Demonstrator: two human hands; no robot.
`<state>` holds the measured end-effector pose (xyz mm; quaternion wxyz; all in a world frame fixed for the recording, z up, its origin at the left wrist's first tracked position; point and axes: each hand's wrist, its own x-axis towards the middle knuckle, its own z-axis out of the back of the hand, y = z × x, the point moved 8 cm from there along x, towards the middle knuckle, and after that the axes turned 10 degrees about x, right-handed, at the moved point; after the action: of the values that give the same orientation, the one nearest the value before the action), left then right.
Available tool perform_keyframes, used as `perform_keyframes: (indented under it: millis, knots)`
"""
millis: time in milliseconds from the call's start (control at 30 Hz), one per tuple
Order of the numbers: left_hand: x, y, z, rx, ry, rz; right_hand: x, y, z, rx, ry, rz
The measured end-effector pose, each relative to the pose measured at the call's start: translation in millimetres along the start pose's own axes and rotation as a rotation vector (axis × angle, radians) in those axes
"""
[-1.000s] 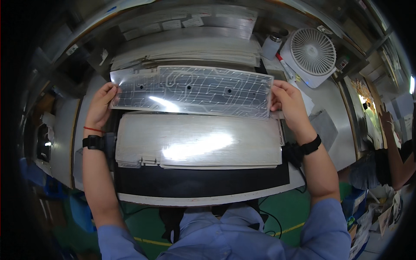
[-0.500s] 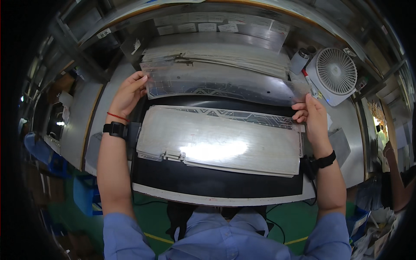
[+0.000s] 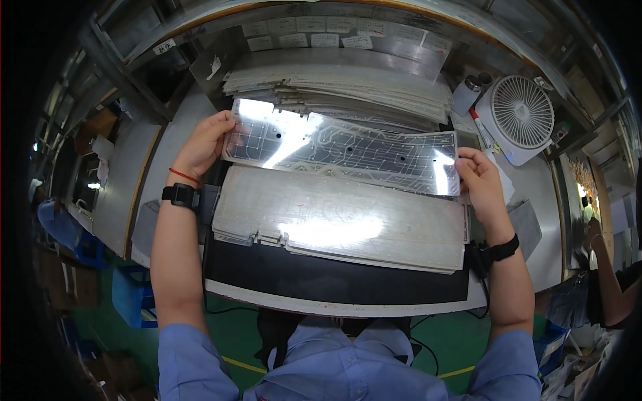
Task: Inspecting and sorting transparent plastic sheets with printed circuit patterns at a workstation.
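Note:
Between my two hands a clear, flexible circuit sheet [image 3: 361, 150] is held up by its short ends, with fine printed traces and glare on its surface. My left hand [image 3: 208, 140] pinches its left end, and my right hand [image 3: 480, 177] grips the right end with thumb and fingers. Below the sheet lies a stack of similar long sheets [image 3: 334, 217], silvery and glossy, on a black mat [image 3: 334, 277]; the lifted sheet covers the stack's far edge. Behind it sits another pile of long sheets [image 3: 341, 83], loosely layered.
At the right back stand a white fan [image 3: 523, 110], a metal bottle [image 3: 466, 93] and a red marker [image 3: 475, 115]. Paper labels [image 3: 326, 25] line the back panel. A dark cable [image 3: 483, 287] hangs over the table's front edge. Another person's arm [image 3: 612, 281] shows at far right.
The sheet has tilted up to face me and come nearer, now overlapping the near stack's far edge. Both hands keep hold of its ends.

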<state>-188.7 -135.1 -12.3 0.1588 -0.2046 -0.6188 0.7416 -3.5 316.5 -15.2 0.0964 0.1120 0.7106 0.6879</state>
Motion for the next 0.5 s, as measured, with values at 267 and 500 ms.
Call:
perform_keyframes:
  millis: [267,500]
  knots:
    - [-1,-2,-10,-0.043,0.002,0.037,1,-3,0,0.057,0.069,0.014]
    - [0,-3,-13,0.069,0.011,-0.056,1,2,2,0.120,0.048,0.101]
